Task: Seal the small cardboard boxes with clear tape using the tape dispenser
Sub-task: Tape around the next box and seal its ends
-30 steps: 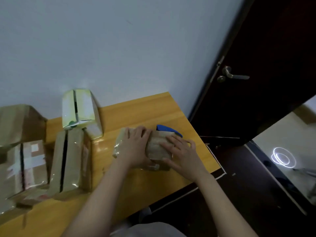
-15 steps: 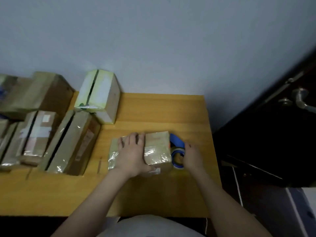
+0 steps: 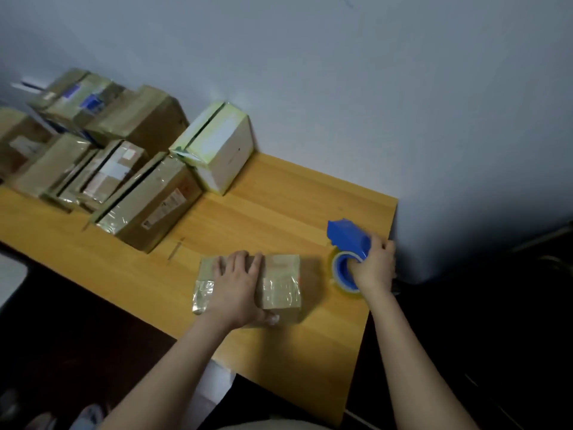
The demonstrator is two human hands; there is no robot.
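A tape-glossed small cardboard box (image 3: 280,280) (flaps down) — left hand (image 3: 237,285) flat atop; right hand (image 3: 373,268) grasps the blue tape dispenser (image 3: 348,237).

Orange wooden table (image 3: 279,206) — set against a pale grey wall (image 3: 341,72), dark floor (image 3: 62,321) below

The tape dispenser (image 3: 348,237) is bright blue, and its tape roll (image 3: 342,287) shows pale yellow and see-through at the rim. The small cardboard box (image 3: 280,280) is dull brown with glossy clear bands, on a table (image 3: 279,206) of warm orange wood with straight grain. Behind, a white box (image 3: 228,150) has pale green-yellow edges, and the brown boxes (image 3: 148,200) carry white labels.
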